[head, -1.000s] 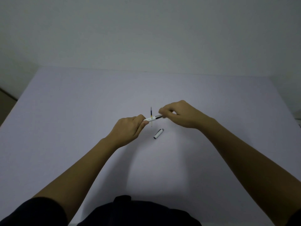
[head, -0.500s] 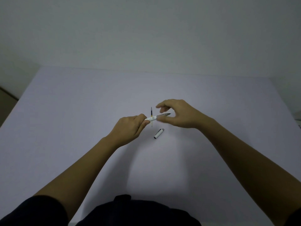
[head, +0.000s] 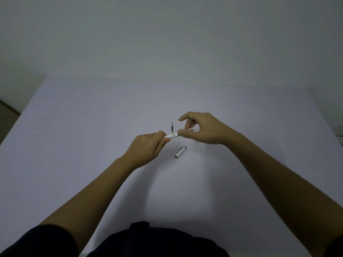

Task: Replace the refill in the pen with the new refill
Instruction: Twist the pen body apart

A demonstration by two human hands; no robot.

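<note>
The pen, uncapped, is held level just above the desk near centre: the left hand grips its barrel steady while the right hand pinches the tip end, likely to unscrew it. The cap lies at 5 o'clock; the new refill waits behind, pointing toward 12.

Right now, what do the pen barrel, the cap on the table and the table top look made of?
Pen barrel: probably plastic, white and smooth with small printed marks. Cap: likely the same white plastic, with a grey end and a dark open mouth; whether the grey end is metal I cannot tell. Table top: matte, pale lilac, even and free of glare; could be laminate or a cloth cover.
</note>
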